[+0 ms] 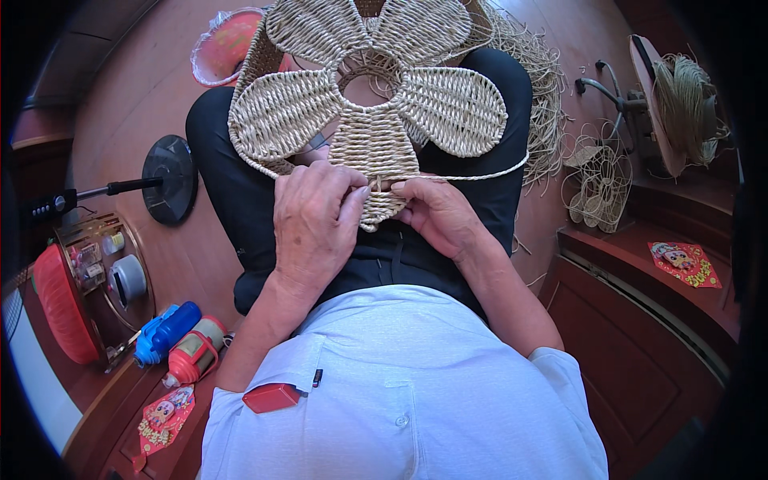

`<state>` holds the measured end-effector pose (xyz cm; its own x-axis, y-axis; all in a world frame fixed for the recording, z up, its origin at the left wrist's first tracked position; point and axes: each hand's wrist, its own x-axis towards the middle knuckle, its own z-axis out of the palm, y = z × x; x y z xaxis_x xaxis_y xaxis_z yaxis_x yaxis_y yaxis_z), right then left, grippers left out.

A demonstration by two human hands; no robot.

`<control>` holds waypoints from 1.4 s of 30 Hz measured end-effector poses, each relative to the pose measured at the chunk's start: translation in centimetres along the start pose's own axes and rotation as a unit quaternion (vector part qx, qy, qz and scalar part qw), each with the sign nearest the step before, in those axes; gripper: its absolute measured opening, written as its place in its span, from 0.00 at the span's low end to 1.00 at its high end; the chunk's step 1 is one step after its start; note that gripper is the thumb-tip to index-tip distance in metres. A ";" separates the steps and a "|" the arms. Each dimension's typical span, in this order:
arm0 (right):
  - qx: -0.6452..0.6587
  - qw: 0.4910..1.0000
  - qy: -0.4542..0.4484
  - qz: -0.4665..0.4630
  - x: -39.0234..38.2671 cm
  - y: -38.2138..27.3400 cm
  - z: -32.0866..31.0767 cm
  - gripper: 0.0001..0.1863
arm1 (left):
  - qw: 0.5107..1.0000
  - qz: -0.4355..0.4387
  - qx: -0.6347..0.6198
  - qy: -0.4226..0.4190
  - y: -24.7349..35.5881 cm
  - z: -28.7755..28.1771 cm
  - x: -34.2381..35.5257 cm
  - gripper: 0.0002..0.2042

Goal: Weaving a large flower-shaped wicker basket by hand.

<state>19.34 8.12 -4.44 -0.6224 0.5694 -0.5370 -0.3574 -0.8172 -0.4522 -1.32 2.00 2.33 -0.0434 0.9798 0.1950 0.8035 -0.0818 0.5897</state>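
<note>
Across my lap rests a flower-shaped woven piece (pixel 372 144) of pale straw cord, its petals set around a round hole. The petal nearest me is woven only in part, with a gap in its weave. My left hand (pixel 314 212) is closed at the left edge of this petal, thumb and fingers pinched by the gap. On the opposite edge my right hand (pixel 444 214) pinches the petal, its thumb near the gap. A loose strand of cord (pixel 488 174) runs from between the hands out to the right, over my right knee. The fingertips are partly hidden.
Loose straw cord (pixel 544 104) lies heaped on the floor past my right knee. Rightward stand a cord-wound reel (pixel 688 108) and wire flower frames (pixel 598 188). On the left are a round black base (pixel 170 181), a blue bottle (pixel 170 330) and a red bottle (pixel 198 350).
</note>
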 end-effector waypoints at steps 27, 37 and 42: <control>-0.513 0.761 0.242 -0.315 -4.1 1.3 3.8 0.16 | 0.820 -0.261 -0.505 -0.067 -1.0 -1.6 -0.4 0.07; -0.700 0.525 0.115 -0.470 -3.0 1.0 5.3 0.19 | 0.767 -0.321 -0.555 -0.010 -5.3 -3.6 -0.3 0.08; -0.739 0.483 0.066 -0.464 -2.0 1.5 6.0 0.22 | 0.782 -0.311 -0.539 0.025 -6.1 -4.2 0.5 0.07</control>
<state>15.88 5.19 0.28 -0.5873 0.7097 0.3892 0.5088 0.6977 -0.5044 -8.74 2.25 2.12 -0.2712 0.8850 -0.3784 -0.3498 0.2756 0.8954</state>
